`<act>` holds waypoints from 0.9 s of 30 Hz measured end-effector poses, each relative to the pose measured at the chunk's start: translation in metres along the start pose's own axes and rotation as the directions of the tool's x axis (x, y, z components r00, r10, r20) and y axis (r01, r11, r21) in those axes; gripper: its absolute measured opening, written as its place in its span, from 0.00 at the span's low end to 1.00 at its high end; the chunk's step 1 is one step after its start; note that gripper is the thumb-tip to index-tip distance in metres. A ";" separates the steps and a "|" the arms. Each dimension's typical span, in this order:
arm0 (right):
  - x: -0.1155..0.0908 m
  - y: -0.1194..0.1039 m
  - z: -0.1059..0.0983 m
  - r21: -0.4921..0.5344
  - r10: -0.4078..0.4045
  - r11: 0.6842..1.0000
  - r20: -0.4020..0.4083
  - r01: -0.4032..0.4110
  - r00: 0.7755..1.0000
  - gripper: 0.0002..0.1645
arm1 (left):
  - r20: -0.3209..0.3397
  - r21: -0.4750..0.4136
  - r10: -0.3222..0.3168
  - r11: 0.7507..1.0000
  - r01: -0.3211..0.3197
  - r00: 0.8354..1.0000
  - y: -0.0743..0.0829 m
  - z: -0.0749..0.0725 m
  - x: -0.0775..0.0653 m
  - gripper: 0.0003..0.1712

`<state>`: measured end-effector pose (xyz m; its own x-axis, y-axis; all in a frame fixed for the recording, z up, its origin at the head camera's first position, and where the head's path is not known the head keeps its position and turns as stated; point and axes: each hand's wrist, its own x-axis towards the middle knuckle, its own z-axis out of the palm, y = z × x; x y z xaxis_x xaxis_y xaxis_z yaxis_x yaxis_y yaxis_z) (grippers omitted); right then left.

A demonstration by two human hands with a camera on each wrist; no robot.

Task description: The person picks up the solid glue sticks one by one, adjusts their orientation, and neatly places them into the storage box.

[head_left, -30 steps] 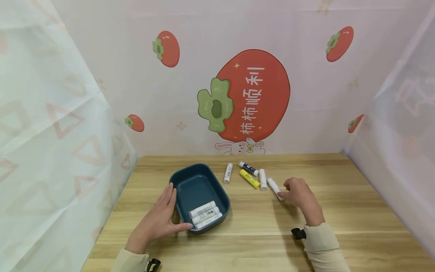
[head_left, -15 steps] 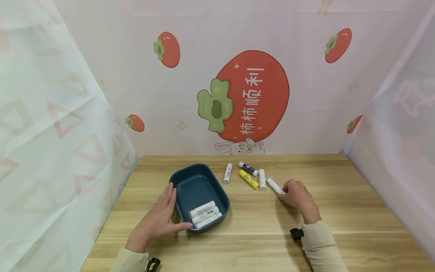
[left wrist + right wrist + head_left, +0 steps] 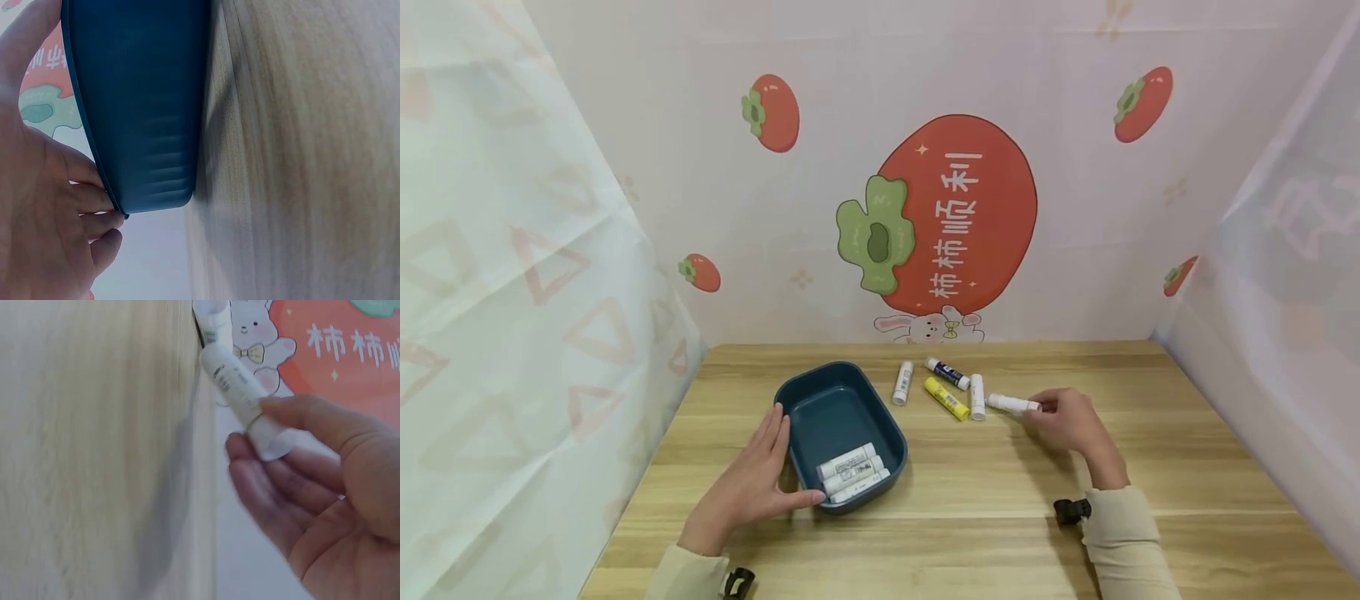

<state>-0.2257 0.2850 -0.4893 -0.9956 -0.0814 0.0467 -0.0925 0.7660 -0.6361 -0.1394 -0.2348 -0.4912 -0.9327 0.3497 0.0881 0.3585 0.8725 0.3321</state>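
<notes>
My right hand pinches the end of a white glue stick between thumb and fingers. In the right wrist view that glue stick slants up, its far end overlapping another white glue stick. My left hand rests along the left side of a dark blue box, fingers at the rim and thumb at the near corner. From the left wrist, fingertips touch the rim of the box. Three white glue sticks lie side by side in the near end of the box.
Beyond the box, on the wooden table, lie a white glue stick, a dark blue one, a yellow one and a white one. A printed sheet covers the back and sides.
The right hand has taken hold of the near end of the white glue stick and swung it up and to the right. My left hand and the box have stayed put.
</notes>
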 end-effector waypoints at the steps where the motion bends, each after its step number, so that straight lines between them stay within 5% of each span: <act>1: 0.001 0.002 0.000 0.013 -0.013 1.000 -0.010 0.013 1.000 0.18 | -0.001 0.003 0.001 1.000 -0.001 1.000 0.000 0.000 0.000 0.79; 15: 0.004 0.004 -0.005 0.158 -0.156 0.970 -0.173 0.184 0.972 0.17 | -0.003 -0.002 -0.001 1.000 0.001 1.000 -0.001 0.000 0.001 0.78; 27: 0.027 -0.038 0.017 0.361 -0.231 0.902 -0.057 0.236 0.971 0.18 | 0.001 -0.005 0.003 1.000 -0.003 1.000 -0.002 0.002 0.000 0.79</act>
<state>-0.2492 0.2425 -0.4771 -0.9465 -0.2200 0.2361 -0.3125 0.4414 -0.8412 -0.1406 -0.2360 -0.4934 -0.9317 0.3524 0.0879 0.3607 0.8697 0.3368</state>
